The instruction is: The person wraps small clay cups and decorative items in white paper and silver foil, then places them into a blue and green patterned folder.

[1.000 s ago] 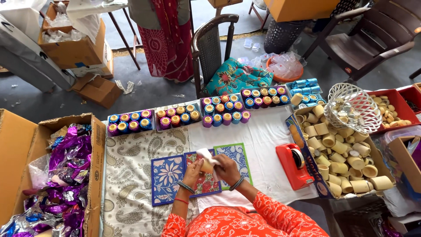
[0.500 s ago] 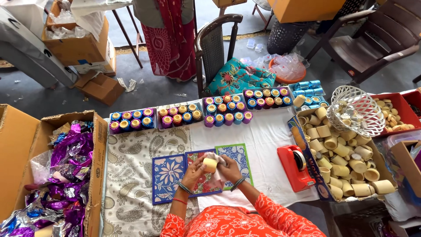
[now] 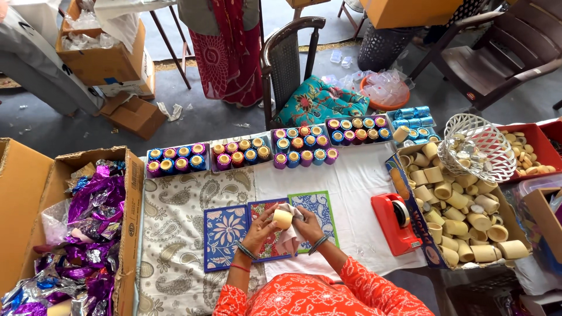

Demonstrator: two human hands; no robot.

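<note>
My left hand (image 3: pixel 261 227) holds a small cream cylinder candle (image 3: pixel 283 219) upright above the patterned tiles. My right hand (image 3: pixel 305 225) presses a pale piece of cloth or wrap (image 3: pixel 289 237) against the candle's side. Both hands hover over three square printed tiles: a blue one (image 3: pixel 224 236), a red one (image 3: pixel 264 248) and a green-edged one (image 3: pixel 317 209). Bangles sit on both wrists.
Rows of foil-wrapped candles (image 3: pixel 266 151) line the far edge of the cloth. A box of bare cream candles (image 3: pixel 458 210) and a red tape dispenser (image 3: pixel 395 221) stand at right, a white wire basket (image 3: pixel 475 146) above. A cardboard box of purple foil (image 3: pixel 88 234) is left. A chair (image 3: pixel 285 58) and a standing person are behind.
The hands have turned the cream candle upright and drawn slightly closer together; the cloth now lies under the right fingers.
</note>
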